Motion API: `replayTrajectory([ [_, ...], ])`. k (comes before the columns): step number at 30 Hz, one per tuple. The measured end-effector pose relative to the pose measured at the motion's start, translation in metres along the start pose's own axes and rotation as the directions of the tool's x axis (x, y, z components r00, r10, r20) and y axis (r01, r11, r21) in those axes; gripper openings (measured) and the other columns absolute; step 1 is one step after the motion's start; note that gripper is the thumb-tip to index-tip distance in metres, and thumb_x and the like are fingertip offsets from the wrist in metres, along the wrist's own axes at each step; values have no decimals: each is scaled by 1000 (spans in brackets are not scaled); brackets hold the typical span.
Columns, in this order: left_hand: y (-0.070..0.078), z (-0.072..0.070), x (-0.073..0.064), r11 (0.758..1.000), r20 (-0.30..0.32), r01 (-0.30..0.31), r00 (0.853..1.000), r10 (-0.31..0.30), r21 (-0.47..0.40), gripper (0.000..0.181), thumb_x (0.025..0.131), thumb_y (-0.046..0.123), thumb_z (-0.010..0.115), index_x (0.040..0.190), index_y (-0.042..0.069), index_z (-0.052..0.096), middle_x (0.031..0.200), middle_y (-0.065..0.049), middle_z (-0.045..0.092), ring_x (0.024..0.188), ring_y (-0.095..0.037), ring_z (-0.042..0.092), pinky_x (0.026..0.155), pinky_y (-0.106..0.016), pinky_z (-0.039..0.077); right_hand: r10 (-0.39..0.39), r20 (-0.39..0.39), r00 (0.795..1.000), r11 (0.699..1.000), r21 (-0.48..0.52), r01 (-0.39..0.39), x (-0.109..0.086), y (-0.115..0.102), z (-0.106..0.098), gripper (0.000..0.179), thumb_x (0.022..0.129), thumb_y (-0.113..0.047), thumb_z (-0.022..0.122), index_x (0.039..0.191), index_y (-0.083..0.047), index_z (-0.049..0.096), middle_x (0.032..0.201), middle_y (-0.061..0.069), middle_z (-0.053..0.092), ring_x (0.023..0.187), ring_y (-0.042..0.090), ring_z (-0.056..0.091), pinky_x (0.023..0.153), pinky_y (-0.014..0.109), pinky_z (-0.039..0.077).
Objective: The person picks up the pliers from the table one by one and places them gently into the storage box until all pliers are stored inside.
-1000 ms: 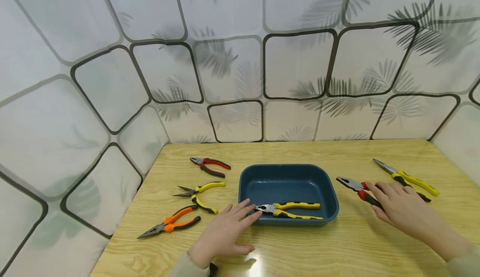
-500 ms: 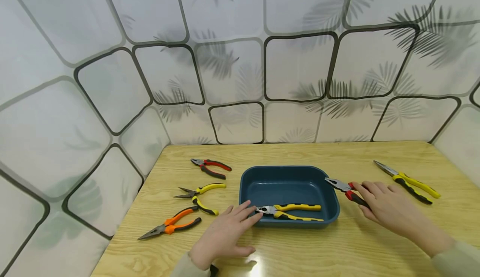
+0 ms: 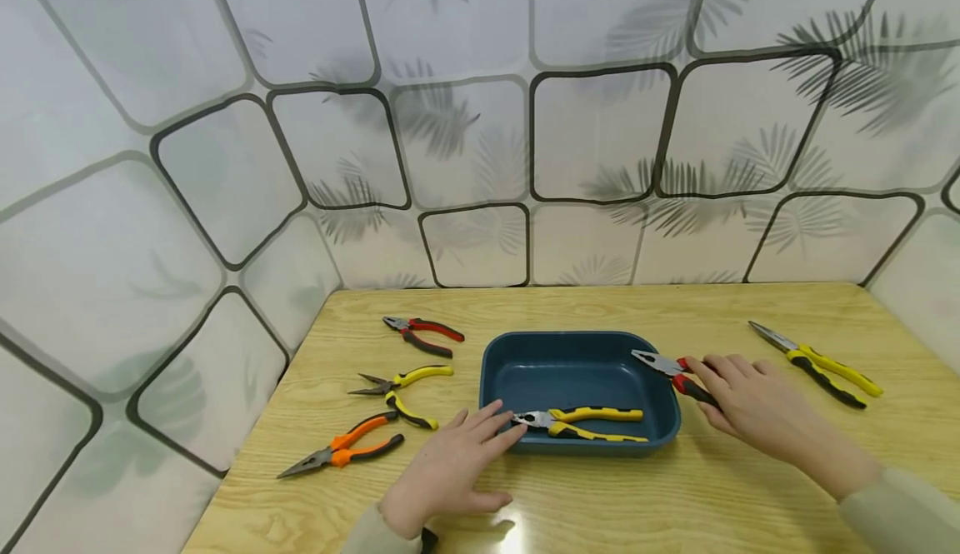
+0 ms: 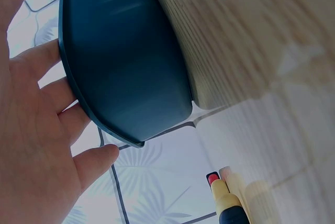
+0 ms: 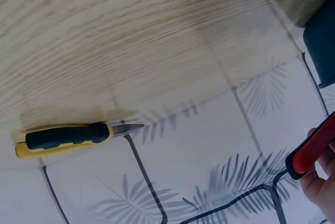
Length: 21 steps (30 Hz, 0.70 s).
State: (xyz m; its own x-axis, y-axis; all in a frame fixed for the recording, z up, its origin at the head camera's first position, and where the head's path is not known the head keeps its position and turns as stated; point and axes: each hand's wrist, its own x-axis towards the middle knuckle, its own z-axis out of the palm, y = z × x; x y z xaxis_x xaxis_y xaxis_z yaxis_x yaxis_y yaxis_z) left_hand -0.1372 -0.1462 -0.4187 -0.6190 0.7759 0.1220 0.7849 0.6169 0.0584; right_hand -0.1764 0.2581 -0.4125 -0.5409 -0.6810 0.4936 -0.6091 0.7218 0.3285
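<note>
My right hand (image 3: 753, 408) grips red-and-black combination pliers (image 3: 660, 363) by the handles. Their metal jaws reach over the right rim of a dark blue tray (image 3: 570, 447); in the right wrist view one red handle (image 5: 314, 148) shows at the right edge. My left hand (image 3: 453, 471) has its fingers spread, with the fingertips at the tray's front left corner. In the left wrist view those fingers (image 4: 60, 96) lie along the tray's rim. Inside the tray lie yellow-and-black pliers (image 3: 592, 413), their jaws toward my left fingertips.
Left of the tray lie red-and-black pliers (image 3: 423, 335), yellow-handled needle-nose pliers (image 3: 401, 387) and orange long-nose pliers (image 3: 341, 444). Yellow-and-black long-nose pliers (image 3: 817, 362) lie at the right. A patterned cloth (image 3: 465, 146) stands behind the wooden table (image 3: 600, 504).
My right hand has moved left with the red-and-black pliers, from beside the tray until their jaws reach over its right rim. My left hand has stayed at the tray's corner.
</note>
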Motion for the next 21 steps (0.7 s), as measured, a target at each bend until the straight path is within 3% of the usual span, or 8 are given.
replayTrajectory([
  [16,-1,-1,0,1000,10,3,1000,-3,-10,75,77,52,58,139,19,32,137,-6,36,131,-21,18,94,-50,31,-16,21,1000,1000,14,16,18,-6,9,65,94,-47,15,117,0,52,97,16,54,82,31,52,58,43,40],
  [21,-1,0,0,1000,12,6,1000,-6,-11,75,78,53,57,139,19,31,138,-6,35,131,-20,17,94,-50,30,-20,64,998,1000,23,19,24,-8,11,63,94,-49,18,119,-1,51,99,15,54,84,30,52,60,43,41],
])
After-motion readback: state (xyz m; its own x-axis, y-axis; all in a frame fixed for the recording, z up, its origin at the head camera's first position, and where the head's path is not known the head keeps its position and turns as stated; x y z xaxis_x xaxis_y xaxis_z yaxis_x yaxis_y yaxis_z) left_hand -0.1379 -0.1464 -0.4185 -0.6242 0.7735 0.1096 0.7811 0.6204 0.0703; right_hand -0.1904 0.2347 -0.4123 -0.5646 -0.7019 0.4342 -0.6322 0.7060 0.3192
